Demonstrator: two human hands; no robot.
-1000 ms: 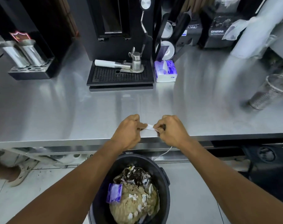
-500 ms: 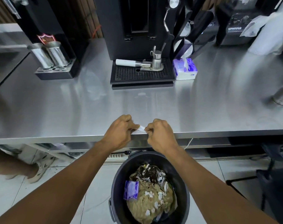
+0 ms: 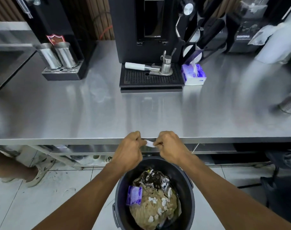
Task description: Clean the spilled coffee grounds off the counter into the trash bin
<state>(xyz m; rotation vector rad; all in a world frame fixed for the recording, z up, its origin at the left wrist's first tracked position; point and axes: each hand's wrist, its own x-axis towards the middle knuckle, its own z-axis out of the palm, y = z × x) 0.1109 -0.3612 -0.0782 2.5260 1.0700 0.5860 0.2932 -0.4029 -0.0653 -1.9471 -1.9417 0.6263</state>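
My left hand and my right hand are both closed on a small white tissue, which stretches between them. They hover just off the front edge of the steel counter, above the black trash bin on the floor. The bin holds crumpled paper, a purple wrapper and brown waste. No coffee grounds show on the counter surface near my hands.
A black coffee machine with a drip tray and a portafilter stands at the back. A purple tissue pack sits right of it. Two steel cups stand back left. Someone's sandalled foot is on the floor, left.
Both hands have pulled back from over the counter's front strip to just past its edge, still gripping the tissue. The camera has shifted, so the bin sits further right in view.
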